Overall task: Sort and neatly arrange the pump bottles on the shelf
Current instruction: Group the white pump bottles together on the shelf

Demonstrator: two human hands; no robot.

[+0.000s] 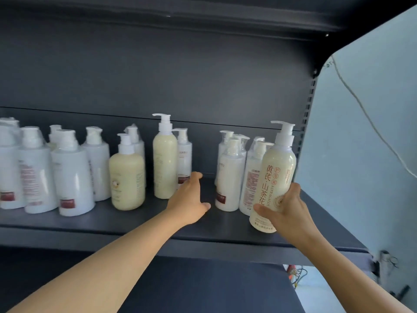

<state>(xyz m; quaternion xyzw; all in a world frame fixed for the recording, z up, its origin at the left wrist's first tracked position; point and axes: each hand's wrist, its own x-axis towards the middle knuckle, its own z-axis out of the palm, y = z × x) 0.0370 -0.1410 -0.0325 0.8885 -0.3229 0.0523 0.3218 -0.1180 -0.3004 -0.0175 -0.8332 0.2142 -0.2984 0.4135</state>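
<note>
Fingers (195, 176) of the left hand (188, 201) lie together and stretched flat, thumb splayed aside, over the bare middle of the dark grey metal shelf (140, 219), gripping nothing; their tips sit just beside a white pump bottle with a dark red label (184, 154), and whether they touch it is hard to tell. Far left, the cluster of shrink-wrapped white pump bottles with red labels (45, 168) is blurred and cut off by the frame edge, its print unreadable. Next stands a squat cream-coloured pump bottle (127, 179), hiding most of a wrapped white bottle behind it, then a tall slim cream-coloured pump bottle (164, 161), which covers part of the red-labelled bottle. Past the gap, a tight group of wrapped white pump bottles (230, 177) overlaps so that the back ones show only their pumps. In front, the right hand (287, 211) is wrapped around the lower body of a tall cream pump bottle with orange Chinese lettering (276, 170), held tilted near the shelf's front edge and blocking the group's right side; the small print at its base is illegible. At far right a pale blue-grey wall (365, 132) carries a thin white cable (361, 109).
</note>
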